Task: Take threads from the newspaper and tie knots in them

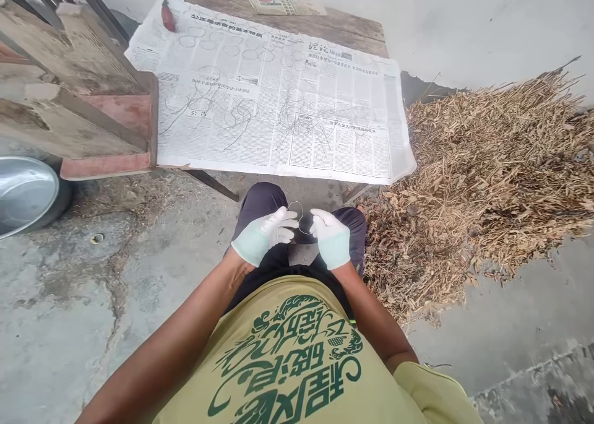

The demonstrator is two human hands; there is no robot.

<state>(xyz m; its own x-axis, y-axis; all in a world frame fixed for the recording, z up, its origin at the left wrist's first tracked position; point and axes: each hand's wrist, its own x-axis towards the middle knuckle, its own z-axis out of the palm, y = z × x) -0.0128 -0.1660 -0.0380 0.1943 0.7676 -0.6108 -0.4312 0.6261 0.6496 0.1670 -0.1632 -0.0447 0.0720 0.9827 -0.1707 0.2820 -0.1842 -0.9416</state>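
Note:
Both hands wear white gloves with pale green cuffs and are held above my lap. My left hand (273, 231) pinches a thin wire loop (302, 211) with thumb and fingertips. On the loop's other side, my right hand (328, 233) has its fingers closed on the wire's lower end. The loop is roughly round and stands between the two hands. In front of me, a newspaper (273, 145) covers much of a wooden table. On it lie rows of wire rings (223, 43) at the back and loose tangled wires (301, 117) nearer to me.
A red-handled tool (167, 18) lies at the newspaper's far left corner. Wooden furniture (106, 102) stands against the table's left side, with a metal basin (30, 192) on the floor beyond. Dry stalks and leaves (487, 182) are heaped at the right, by the wall.

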